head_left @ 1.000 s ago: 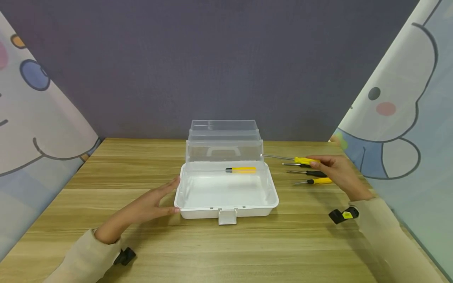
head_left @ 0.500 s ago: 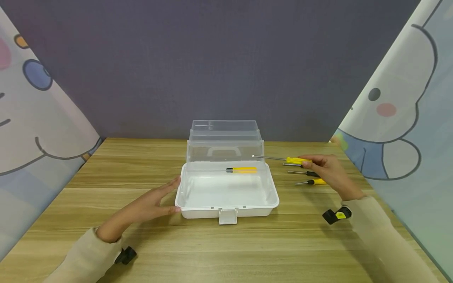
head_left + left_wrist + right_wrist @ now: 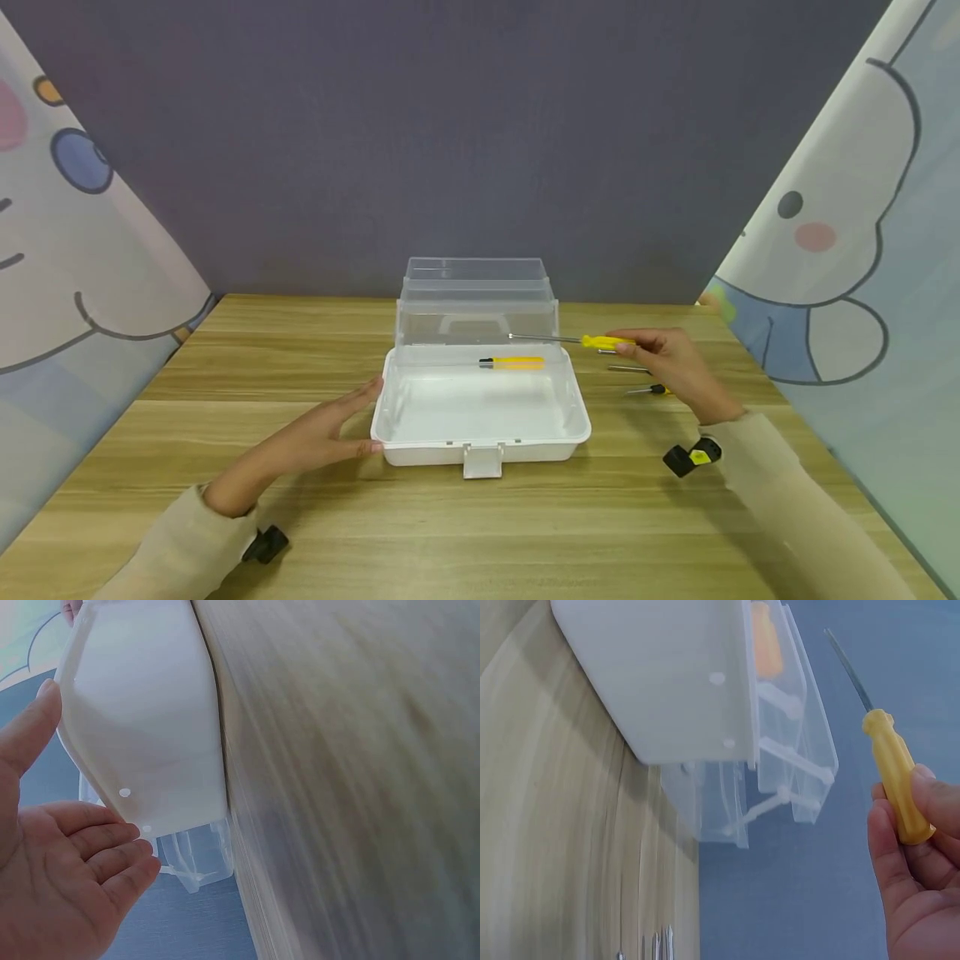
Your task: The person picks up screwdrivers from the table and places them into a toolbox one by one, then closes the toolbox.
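A white toolbox (image 3: 442,417) stands on the table, its clear tiered trays (image 3: 474,292) raised at the back. My left hand (image 3: 318,435) touches the box's left side, thumb at the front corner and fingers toward the back; the left wrist view has them fairly straight at the rim. Between thumb and fingers, my right hand (image 3: 667,362) pinches the handle of a yellow screwdriver (image 3: 894,776). Its metal shaft points left and overlaps the trays in the head view. A second screwdriver (image 3: 517,363), orange-yellow with a black collar, lies in the lowest tray.
Right of the box, several more screwdrivers lie on the wooden table (image 3: 465,533), including one with a black collar (image 3: 658,389); my right hand partly hides them. A dark grey wall (image 3: 480,150) rises behind, with cartoon-printed panels (image 3: 847,250) at both sides.
My right hand has moved left with the yellow screwdriver, bringing its shaft from beside the trays to in front of them. The left hand has stayed at the box.
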The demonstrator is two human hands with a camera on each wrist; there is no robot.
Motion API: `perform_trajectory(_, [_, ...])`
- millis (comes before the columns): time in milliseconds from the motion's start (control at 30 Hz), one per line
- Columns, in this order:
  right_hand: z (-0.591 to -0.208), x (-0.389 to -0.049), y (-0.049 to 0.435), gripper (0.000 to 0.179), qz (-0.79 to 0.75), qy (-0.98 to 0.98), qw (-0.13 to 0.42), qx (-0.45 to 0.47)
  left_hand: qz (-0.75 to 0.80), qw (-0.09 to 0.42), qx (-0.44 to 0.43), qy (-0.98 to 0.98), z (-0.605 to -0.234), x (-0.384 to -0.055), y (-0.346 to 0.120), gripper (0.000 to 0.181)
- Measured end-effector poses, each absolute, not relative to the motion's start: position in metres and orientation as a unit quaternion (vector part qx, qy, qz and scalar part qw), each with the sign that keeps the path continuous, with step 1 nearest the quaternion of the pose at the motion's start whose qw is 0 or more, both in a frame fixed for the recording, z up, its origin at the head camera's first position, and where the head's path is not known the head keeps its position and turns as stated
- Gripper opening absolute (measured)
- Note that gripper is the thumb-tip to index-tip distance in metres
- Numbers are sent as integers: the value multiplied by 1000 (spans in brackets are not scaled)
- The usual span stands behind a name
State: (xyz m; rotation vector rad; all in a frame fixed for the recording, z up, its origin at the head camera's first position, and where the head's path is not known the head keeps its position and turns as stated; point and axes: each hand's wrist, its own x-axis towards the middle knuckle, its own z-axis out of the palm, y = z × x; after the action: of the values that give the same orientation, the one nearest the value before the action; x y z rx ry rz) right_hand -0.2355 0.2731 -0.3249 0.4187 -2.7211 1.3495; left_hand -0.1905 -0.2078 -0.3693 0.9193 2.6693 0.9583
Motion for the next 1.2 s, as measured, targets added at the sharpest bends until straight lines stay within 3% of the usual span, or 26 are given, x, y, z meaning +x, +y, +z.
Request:
perform_trajectory(1000, [-329, -250, 229, 43, 455, -880, -13, 133, 319, 73, 312, 892, -373, -192, -209, 87])
perform_trajectory(1200, [-327, -254, 220, 37, 459, -876, -5, 145, 316, 70, 314, 892, -372, -192, -209, 87])
